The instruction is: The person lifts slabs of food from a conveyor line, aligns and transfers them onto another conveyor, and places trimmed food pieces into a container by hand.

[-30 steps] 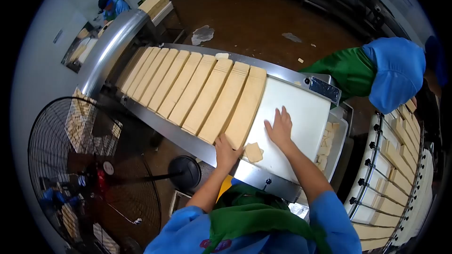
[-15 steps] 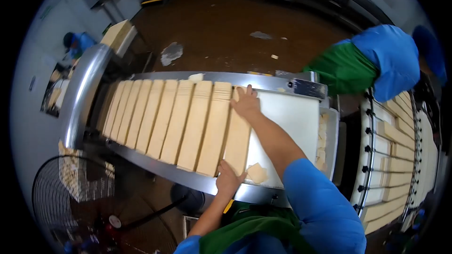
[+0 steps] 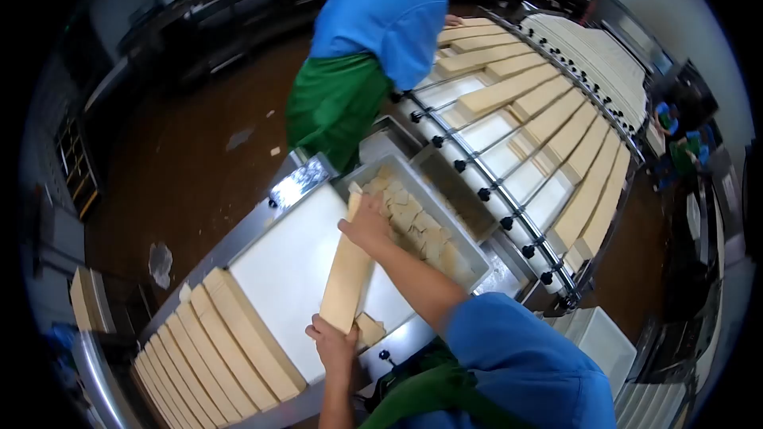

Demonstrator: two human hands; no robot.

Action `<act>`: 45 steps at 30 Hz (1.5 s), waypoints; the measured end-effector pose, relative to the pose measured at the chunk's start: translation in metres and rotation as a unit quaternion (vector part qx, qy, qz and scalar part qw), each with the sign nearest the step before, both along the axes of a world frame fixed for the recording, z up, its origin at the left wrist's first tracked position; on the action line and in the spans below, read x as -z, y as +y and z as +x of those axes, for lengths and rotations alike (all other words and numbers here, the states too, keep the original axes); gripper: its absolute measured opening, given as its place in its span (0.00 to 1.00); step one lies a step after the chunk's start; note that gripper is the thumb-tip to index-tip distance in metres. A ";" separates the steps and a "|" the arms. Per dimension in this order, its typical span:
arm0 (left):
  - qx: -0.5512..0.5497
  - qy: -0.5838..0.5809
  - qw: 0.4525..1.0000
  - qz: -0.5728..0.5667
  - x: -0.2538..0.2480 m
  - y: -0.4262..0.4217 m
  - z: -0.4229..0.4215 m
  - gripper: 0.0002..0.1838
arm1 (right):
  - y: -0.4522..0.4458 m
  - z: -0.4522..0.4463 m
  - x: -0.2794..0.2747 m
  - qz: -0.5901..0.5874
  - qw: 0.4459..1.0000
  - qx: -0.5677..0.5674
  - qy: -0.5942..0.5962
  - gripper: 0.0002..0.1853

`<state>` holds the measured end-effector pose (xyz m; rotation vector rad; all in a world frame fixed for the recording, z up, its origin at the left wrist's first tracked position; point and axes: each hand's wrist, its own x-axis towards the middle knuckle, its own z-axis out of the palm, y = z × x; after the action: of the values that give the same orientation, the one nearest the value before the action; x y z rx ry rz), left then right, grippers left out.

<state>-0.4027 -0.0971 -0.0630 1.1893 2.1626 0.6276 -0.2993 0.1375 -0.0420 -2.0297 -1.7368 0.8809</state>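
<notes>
A long, pale stack of wafer sheets (image 3: 344, 286) lies between my two hands, near the end of the white belt (image 3: 286, 234). My right hand (image 3: 369, 224) is closed over its far end, and my left hand (image 3: 335, 343) grips the near end. Whether the stack touches the belt or is slightly raised, I cannot tell. Beside my left hand rests a broken wafer piece (image 3: 369, 330). Several similar wafer stacks (image 3: 246, 334) stand in a row farther left on the same belt.
Past the belt's end sits a grey bin (image 3: 475, 260) holding broken wafer pieces. A second conveyor (image 3: 505, 167) with guide rods and black knobs carries more wafer stacks on the right. A co-worker (image 3: 373, 24) in blue and green leans over it. White crates (image 3: 596, 345) are at lower right.
Both hands have carried the end wafer stack away from the row, toward the bin end of the belt. My view has swung right, bringing the bin and second conveyor closer to the middle.
</notes>
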 end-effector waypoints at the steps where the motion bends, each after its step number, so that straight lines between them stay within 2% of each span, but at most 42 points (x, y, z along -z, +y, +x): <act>1: 0.013 0.006 1.000 0.006 -0.001 0.010 0.013 0.41 | 0.002 0.025 -0.006 0.006 1.000 0.013 0.006 0.47; 3: -0.001 0.014 0.990 0.137 -0.001 0.026 0.037 0.39 | 0.003 0.076 -0.014 0.040 0.988 0.112 0.096 0.43; 7: 0.039 0.042 0.981 0.183 -0.023 0.077 0.101 0.40 | 0.019 0.181 -0.045 0.131 0.965 0.184 0.133 0.42; 9: 0.034 0.014 0.966 0.255 -0.038 0.103 0.135 0.43 | 0.036 0.225 -0.056 0.193 0.946 0.225 0.133 0.40; 10: 0.023 -0.032 0.960 0.276 -0.055 0.117 0.154 0.42 | 0.046 0.245 -0.056 0.191 0.944 0.230 0.137 0.40; 14: 0.085 0.022 0.934 0.347 -0.074 0.181 0.199 0.40 | 0.113 0.309 -0.059 0.184 0.937 0.259 0.147 0.40; 17: 0.147 0.055 0.920 0.359 -0.076 0.231 0.212 0.42 | 0.161 0.340 -0.055 0.198 0.933 0.273 0.129 0.39; 19: 0.147 0.051 0.920 0.359 -0.083 0.257 0.219 0.38 | 0.185 0.363 -0.051 0.123 0.962 0.243 -0.015 0.36; 20: 0.184 0.046 0.920 0.343 -0.079 0.273 0.215 0.36 | 0.200 0.380 -0.035 0.098 0.970 0.188 -0.121 0.32; 21: 0.221 0.040 0.918 0.327 -0.078 0.285 0.215 0.35 | 0.210 0.393 -0.028 0.096 0.972 0.183 -0.115 0.32; 22: 0.210 -0.004 0.931 0.298 -0.081 0.292 0.219 0.31 | 0.217 0.405 -0.023 0.091 0.972 0.155 -0.152 0.32; 23: 0.209 0.002 0.933 0.294 -0.079 0.297 0.217 0.31 | 0.224 0.412 -0.018 0.084 0.971 0.127 -0.187 0.31; 25: 0.255 -0.063 0.924 0.276 -0.075 0.310 0.215 0.30 | 0.238 0.423 -0.016 0.083 0.974 0.118 -0.177 0.32; 27: 0.251 -0.058 0.929 0.266 -0.069 0.311 0.220 0.27 | 0.247 0.435 -0.017 0.080 0.976 0.113 -0.169 0.32; 29: 0.214 -0.115 0.943 0.228 -0.068 0.310 0.224 0.28 | 0.252 0.437 -0.021 -0.001 0.990 0.094 -0.110 0.32; 30: 0.217 -0.112 0.943 0.226 -0.066 0.313 0.224 0.28 | 0.254 0.437 -0.016 -0.002 0.990 0.095 -0.106 0.32; 32: 0.205 -0.129 0.944 0.222 -0.057 0.318 0.224 0.28 | 0.253 0.438 -0.006 0.079 0.981 0.125 -0.123 0.30; 33: 0.207 -0.128 0.944 0.223 -0.058 0.322 0.229 0.28 | 0.254 0.440 -0.007 0.079 0.981 0.127 -0.121 0.30; 35: 0.231 -0.127 0.943 0.203 -0.058 0.329 0.243 0.28 | 0.253 0.442 -0.009 0.063 0.962 0.143 -0.225 0.29; 36: 0.239 -0.137 0.930 0.245 -0.049 0.337 0.252 0.28 | 0.249 0.441 -0.018 0.064 0.962 0.145 -0.224 0.29; 38: 0.249 -0.111 0.932 0.239 -0.044 0.344 0.268 0.28 | 0.237 0.435 -0.033 0.054 0.953 0.140 -0.262 0.25; 39: 0.257 -0.085 0.934 0.232 -0.047 0.347 0.278 0.29 | 0.232 0.427 -0.025 0.120 0.936 0.120 -0.309 0.25; 40: 0.251 -0.051 0.951 0.174 -0.054 0.349 0.287 0.29 | 0.225 0.417 -0.017 0.185 0.911 0.099 -0.355 0.24; 42: 0.236 -0.098 0.952 0.172 -0.052 0.350 0.293 0.29 | 0.203 0.386 -0.022 0.233 0.946 0.048 -0.221 0.25; 43: 0.218 -0.141 0.951 0.168 -0.050 0.350 0.294 0.28 | 0.190 0.367 -0.023 0.281 0.948 0.033 -0.145 0.26; 45: 0.238 -0.153 0.939 0.196 -0.028 0.353 0.282 0.29 | 0.161 0.334 -0.023 0.377 0.925 -0.030 0.021 0.29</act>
<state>-0.1203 0.2555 -0.0351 1.6277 1.4519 0.9734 0.0351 0.2983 -0.0190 -1.4316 -1.7473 0.1898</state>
